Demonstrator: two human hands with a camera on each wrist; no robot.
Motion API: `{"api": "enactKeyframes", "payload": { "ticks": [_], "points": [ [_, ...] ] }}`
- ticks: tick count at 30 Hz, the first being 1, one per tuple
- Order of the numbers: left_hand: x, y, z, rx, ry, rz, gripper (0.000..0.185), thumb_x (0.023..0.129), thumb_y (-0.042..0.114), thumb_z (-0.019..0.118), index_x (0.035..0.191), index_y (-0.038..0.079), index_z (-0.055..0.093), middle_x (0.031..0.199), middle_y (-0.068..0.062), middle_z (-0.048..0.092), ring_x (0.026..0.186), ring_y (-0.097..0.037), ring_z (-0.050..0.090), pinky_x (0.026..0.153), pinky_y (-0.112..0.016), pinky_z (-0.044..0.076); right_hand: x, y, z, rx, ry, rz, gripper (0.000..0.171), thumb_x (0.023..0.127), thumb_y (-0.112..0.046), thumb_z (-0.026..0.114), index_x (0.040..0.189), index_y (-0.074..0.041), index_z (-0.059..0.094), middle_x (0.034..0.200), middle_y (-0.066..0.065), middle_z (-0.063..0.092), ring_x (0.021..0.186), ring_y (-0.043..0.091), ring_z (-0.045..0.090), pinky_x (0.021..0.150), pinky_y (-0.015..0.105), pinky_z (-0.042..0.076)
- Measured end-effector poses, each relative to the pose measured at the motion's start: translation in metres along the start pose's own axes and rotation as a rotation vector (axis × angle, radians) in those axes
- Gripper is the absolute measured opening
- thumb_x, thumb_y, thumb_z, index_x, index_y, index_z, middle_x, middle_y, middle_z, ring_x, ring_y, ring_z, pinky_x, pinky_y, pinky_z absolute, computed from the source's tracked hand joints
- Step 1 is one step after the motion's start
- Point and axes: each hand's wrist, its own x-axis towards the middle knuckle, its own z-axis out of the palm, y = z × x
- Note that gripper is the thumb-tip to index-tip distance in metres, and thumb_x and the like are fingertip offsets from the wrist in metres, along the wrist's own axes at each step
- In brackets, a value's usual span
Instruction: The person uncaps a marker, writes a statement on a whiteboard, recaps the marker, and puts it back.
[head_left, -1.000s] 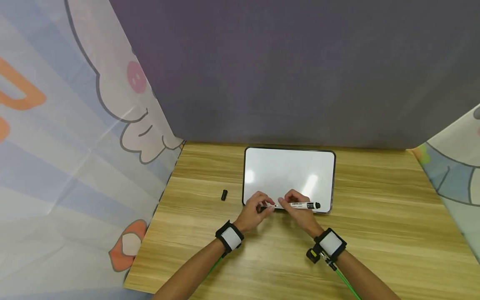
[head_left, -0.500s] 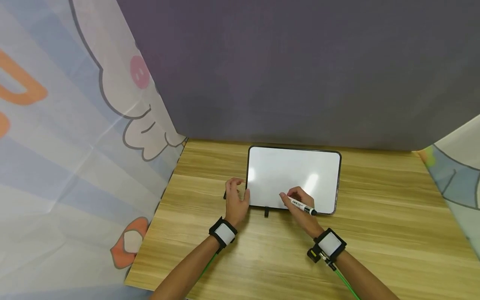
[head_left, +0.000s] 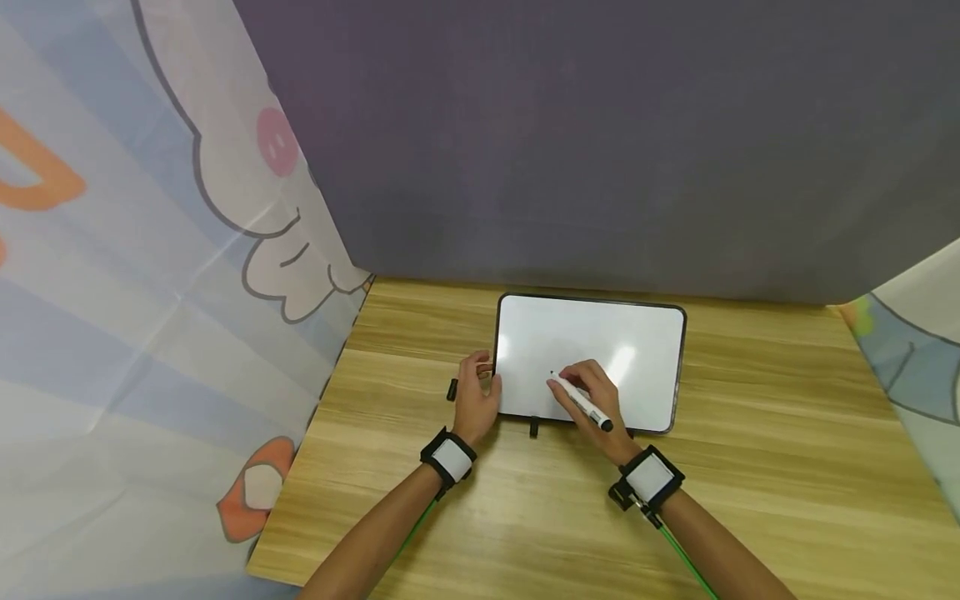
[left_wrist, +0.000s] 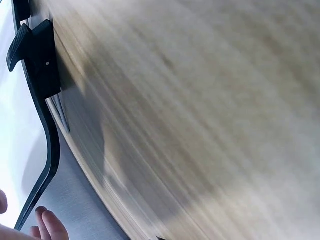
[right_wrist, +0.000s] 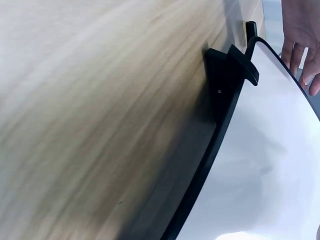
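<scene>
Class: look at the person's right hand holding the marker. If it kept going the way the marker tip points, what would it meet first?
Most likely the whiteboard: the right hand aims the marker tip down and away at its white surface. Whether the tip already touches is unclear.

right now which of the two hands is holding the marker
The right hand pinches the marker, its tip over the whiteboard. The left hand carries no pen and only rests at the board's left edge.

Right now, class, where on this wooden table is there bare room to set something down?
The wooden table is bare right of the white black-framed whiteboard and along its near edge. Crowded: the board's left edge, with left hand, small black cap, and right hand holding the marker.
</scene>
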Motion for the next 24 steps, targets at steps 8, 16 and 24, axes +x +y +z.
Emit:
{"api": "enactKeyframes", "payload": {
  "ticks": [8,16,24],
  "points": [
    [0.003,-0.002,0.002,-0.006,-0.004,0.012,0.042,0.089,0.003,0.053,0.129,0.0,0.042,0.124,-0.015,0.047,0.104,-0.024,0.053,0.089,-0.035,0.046,0.018,0.004,0.01,0.025,0.043,0.0,0.018,0.078,-0.012,0.073,0.092,-0.004,0.066,0.093,0.007,0.057,0.084,0.012,0.057,0.077,0.008,0.046],
    [0.006,-0.003,0.002,-0.021,0.001,0.022,0.04,0.087,0.0,0.054,0.126,0.0,0.043,0.124,-0.015,0.046,0.102,-0.024,0.054,0.088,-0.034,0.047,0.033,0.006,0.018,0.065,0.071,0.048,0.019,0.079,-0.015,0.072,0.093,-0.004,0.066,0.094,0.008,0.057,0.087,0.01,0.056,0.079,0.01,0.046],
    [0.007,-0.002,0.003,-0.023,-0.014,0.011,0.039,0.087,-0.004,0.052,0.125,0.0,0.044,0.125,-0.015,0.045,0.1,-0.024,0.053,0.089,-0.034,0.046,0.044,0.003,0.034,0.14,0.073,0.038,0.021,0.077,-0.007,0.073,0.096,-0.001,0.066,0.096,0.011,0.056,0.088,0.01,0.055,0.077,0.01,0.045]
  ]
}}
